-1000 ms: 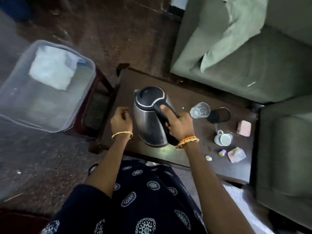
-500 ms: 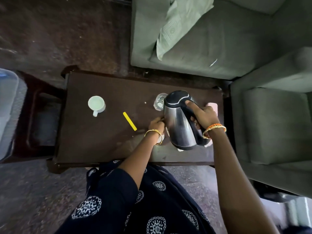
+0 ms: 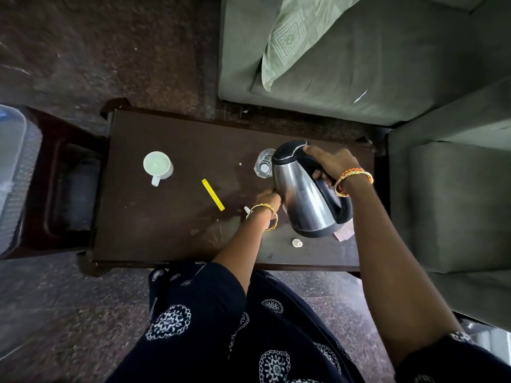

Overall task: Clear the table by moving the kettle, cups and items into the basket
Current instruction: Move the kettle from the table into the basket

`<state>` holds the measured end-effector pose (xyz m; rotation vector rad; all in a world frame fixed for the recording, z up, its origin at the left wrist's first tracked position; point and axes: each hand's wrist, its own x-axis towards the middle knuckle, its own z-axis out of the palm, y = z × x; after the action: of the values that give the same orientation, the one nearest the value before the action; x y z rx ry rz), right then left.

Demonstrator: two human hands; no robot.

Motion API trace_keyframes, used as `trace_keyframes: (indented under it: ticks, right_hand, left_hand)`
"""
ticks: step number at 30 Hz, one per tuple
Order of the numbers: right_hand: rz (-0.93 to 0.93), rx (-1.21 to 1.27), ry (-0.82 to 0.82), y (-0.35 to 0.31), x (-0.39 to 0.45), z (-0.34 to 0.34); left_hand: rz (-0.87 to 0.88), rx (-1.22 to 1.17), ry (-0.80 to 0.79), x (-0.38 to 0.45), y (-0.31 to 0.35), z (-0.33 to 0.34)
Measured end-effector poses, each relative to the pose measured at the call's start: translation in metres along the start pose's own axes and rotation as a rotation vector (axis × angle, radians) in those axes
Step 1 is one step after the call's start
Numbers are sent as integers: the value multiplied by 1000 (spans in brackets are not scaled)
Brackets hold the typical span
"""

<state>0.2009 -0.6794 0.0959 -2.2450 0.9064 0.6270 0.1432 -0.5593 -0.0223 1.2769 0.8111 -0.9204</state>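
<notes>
Right hand (image 3: 330, 164) grips black handle of steel electric kettle (image 3: 305, 197), fingers curled round it; kettle tilted, held above right part of dark wooden worktop (image 3: 166, 225). Left hand (image 3: 268, 196) at kettle's 9 o'clock, touching its side; its fingers are hidden behind the kettle body, cannot tell if they hold anything. A white object (image 3: 247, 209) pokes out by left wrist, mostly hidden, unclear what. Clear drinking glass (image 3: 262, 163) upright at kettle's 10 o'clock, partly behind the lid. White mug (image 3: 157, 165) upright at worktop's left, handle pointing to 6 o'clock, well apart from kettle. Yellow stick (image 3: 213, 194) lying flat between mug and left hand, diagonal. Small white cap-like item (image 3: 297, 243) at kettle's 6 o'clock near worktop front edge. Pinkish packet (image 3: 344, 234) peeks from under kettle base at 5 o'clock. Clear plastic basket (image 3: 13, 175) at far 9 o'clock, cut by frame edge, on a dark side stand. Green sofa (image 3: 359, 64) at 12 to 3 o'clock with patterned cushion (image 3: 296, 31).
</notes>
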Motion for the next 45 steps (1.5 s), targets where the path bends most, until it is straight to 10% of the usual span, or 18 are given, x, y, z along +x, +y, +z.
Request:
trace_keyframes:
  ticks: [45]
  right_hand:
    - [78, -83, -63, -19, -3, -39]
  left_hand:
    - [-129, -25, -180, -26, -7, 41]
